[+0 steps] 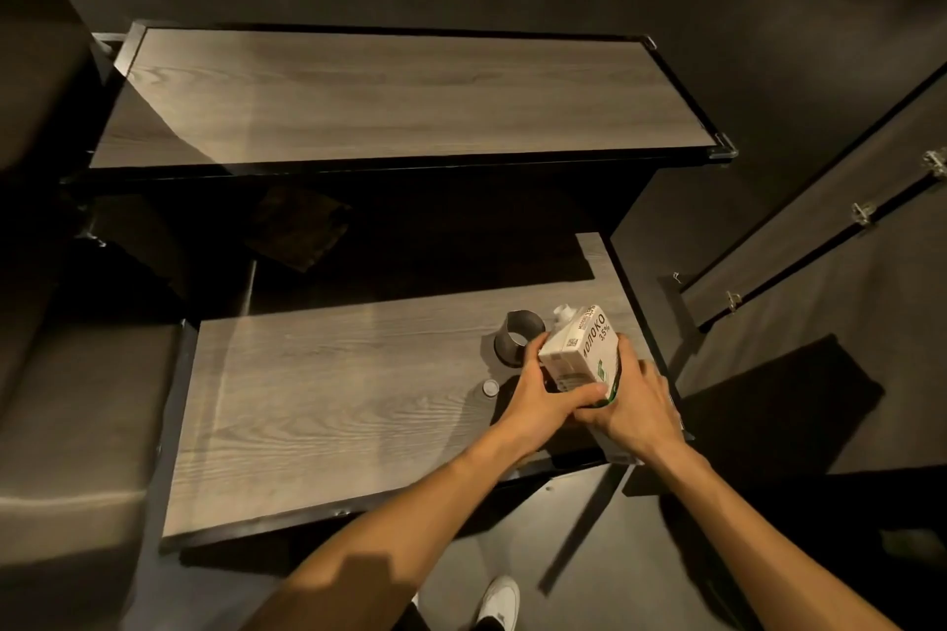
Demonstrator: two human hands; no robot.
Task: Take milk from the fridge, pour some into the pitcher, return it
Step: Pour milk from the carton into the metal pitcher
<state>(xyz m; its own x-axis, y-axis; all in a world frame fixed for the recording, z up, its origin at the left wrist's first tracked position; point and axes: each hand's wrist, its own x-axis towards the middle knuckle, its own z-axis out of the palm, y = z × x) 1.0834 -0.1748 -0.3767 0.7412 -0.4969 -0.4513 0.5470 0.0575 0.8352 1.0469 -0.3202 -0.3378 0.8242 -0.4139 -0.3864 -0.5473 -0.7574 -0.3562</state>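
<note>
Around milk carton: left hand and right hand, both wrapped closed on its sides, tilting spout toward pitcher. Just left of carton: steel pitcher, upright on table. Left of carton, near its base: loose cap. Advice: tip slowly, spout over rim, grip firm.

Pitcher left of carton, on table

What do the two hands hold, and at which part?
Both hold the milk carton: left hand on its left side, right hand around its lower right side.
</note>
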